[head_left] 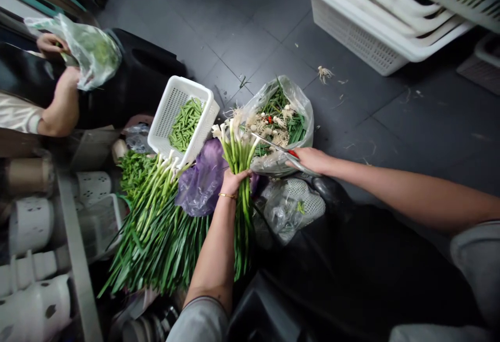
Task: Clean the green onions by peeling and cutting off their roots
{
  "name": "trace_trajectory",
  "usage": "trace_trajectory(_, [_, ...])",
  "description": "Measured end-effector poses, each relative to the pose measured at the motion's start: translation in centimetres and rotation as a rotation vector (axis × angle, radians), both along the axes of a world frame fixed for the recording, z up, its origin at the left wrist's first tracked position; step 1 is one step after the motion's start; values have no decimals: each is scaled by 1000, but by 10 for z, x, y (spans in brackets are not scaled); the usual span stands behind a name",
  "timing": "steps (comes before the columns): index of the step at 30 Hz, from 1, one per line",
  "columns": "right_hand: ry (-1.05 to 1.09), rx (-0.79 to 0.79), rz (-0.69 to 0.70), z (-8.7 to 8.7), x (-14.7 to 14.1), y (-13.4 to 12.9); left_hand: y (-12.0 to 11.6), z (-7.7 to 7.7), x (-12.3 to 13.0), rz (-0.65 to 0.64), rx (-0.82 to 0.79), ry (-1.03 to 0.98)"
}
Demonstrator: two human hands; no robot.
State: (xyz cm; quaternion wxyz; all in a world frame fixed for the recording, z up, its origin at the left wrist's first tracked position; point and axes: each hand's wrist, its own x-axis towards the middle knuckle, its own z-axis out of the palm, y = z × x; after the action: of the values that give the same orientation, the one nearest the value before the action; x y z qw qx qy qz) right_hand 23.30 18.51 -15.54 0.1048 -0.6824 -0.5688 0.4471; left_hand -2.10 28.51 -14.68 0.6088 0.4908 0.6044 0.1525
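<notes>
My left hand (235, 181) is wrapped round a bunch of green garlic (239, 154), its white root ends pointing away from me and its leaves hanging toward my lap. In my right hand (308, 160) is a pair of scissors (275, 147) with red on the handle; the blades reach toward the white ends of the bunch. Just beyond, a clear plastic bag (307, 105) holds cut roots and green scraps. To the left of my left hand lies a large pile of more green garlic (160, 227), with a purple plastic bag (201, 180) between.
A white basket (160, 118) of green beans (186, 126) stands beyond the pile. At far left another person's hands (54, 45) hold a bag of greens (99, 53). White crates (355, 29) are stacked at upper right. Root scraps (324, 74) lie on the tiled floor.
</notes>
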Motion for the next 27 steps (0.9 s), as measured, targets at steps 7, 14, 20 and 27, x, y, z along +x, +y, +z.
trace_trajectory(7, [-257, -155, 164, 25, 38, 1, 5, 3, -9, 30, 26, 27])
trace_trajectory(14, [-252, -100, 254, 24, 39, 27, -4, 10, -2, -100, -35, -11])
trace_trajectory(20, [-293, -60, 207, -4, 37, 15, -3, 7, 1, -88, -120, -54])
trace_trajectory(27, [-290, -72, 251, 18, 43, -6, 3, -4, -4, -46, 9, 50])
